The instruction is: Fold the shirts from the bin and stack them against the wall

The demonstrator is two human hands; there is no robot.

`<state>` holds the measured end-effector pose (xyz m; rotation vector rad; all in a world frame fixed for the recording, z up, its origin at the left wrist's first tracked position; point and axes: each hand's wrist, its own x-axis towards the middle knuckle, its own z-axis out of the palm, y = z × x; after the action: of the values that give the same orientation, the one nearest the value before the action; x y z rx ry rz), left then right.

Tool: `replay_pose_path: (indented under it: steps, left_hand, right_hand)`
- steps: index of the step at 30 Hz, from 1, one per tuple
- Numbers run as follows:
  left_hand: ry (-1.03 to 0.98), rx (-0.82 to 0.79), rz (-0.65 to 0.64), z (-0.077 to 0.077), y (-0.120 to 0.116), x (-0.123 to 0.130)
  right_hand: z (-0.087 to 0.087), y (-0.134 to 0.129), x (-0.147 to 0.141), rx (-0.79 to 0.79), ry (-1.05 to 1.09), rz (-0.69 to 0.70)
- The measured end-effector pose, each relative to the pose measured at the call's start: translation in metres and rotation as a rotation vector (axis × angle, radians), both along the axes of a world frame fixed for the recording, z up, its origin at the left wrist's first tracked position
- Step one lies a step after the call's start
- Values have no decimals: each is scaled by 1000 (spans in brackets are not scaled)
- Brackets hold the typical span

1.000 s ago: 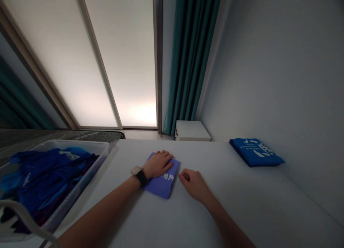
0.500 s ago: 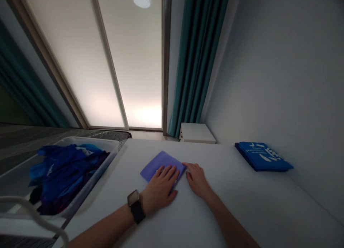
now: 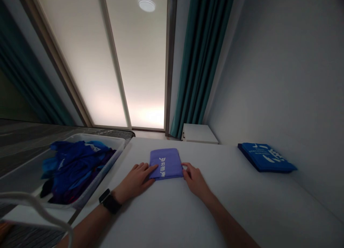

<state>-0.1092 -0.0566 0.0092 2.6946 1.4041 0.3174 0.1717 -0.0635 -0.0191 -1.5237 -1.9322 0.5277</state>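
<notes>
A folded purple cloth (image 3: 172,163) with white lettering lies flat on the white table (image 3: 166,212), its edges roughly square to my view. At its left edge is my left hand (image 3: 137,180), wearing a black watch; the index finger rests on the cloth and the thumb lies by its near left corner. My right hand (image 3: 196,180) touches the right edge with thumb and index finger close together, pinching the cloth's near right part. Farther right on the table, against the wall, sits a stack of folded blue cloth (image 3: 267,157) with white print.
A clear plastic bin (image 3: 120,147) holding rumpled blue and dark clothes (image 3: 75,165) stands at the left. A pale curved tube (image 3: 40,210) crosses the lower left. Beyond the table are a small white cabinet (image 3: 200,133) and teal curtains (image 3: 204,61).
The purple cloth has turned from a diagonal position to a straighter one, and its lettering now shows. My left hand has moved left off its middle. The view has shifted slightly.
</notes>
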Motion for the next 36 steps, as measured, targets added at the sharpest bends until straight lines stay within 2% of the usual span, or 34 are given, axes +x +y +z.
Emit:
replay_pose_path:
  steps: [5, 8, 12, 18, 22, 28, 32, 36]
  left_hand:
    - [-126, -51, -33, -1, 0, 0]
    - [-192, -94, -16, 0, 2, -1]
    - [-213, -111, -37, 2, 2, -2]
    - [-223, -110, -69, 3, 3, -1]
    - [-227, -104, -69, 0, 5, -1]
    - [-194, -21, 82, -10, 4, 6]
    - [-179, -14, 137, -13, 3, 12]
    - [-185, -10, 115, -17, 5, 11]
  right_hand:
    - [-2, 0, -13, 23, 7, -23]
    - [-4, 2, -14, 17, 88, -14]
    - [-6, 6, -11, -25, 215, 10]
    - [-11, 9, -9, -38, 262, -2]
    - [-12, 9, -8, -12, 147, -14]
    - [-8, 3, -10, 159, -185, 26]
    - [-4, 3, -11, 195, -250, -7]
    - [-4, 2, -13, 212, -297, -21]
